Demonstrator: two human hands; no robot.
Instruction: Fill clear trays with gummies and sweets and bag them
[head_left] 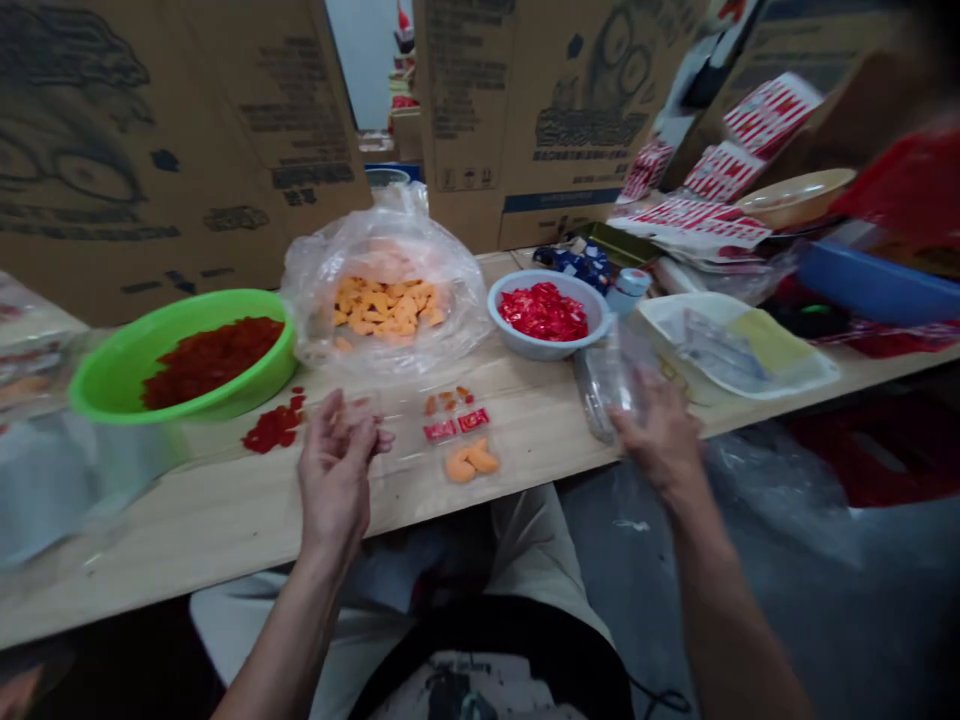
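Head view: left hand (337, 470) half-curled above the desk (225, 525), fingertips drawn together; cannot tell whether it pinches anything. Right hand (660, 435) open, fingers laid over a clear plastic packet (609, 385), apparently steadying it against the desk. Between the hands, orange gummy pieces (471, 462) and red sachets (454, 427) lie in a small group, seemingly set out within easy reach; behind them, a green basin (97, 395) of dark red pieces, a clear bag (386, 225) of orange pieces and a white bowl (501, 320) of red pieces stand in a row, sorted by colour, probably for quick picking.
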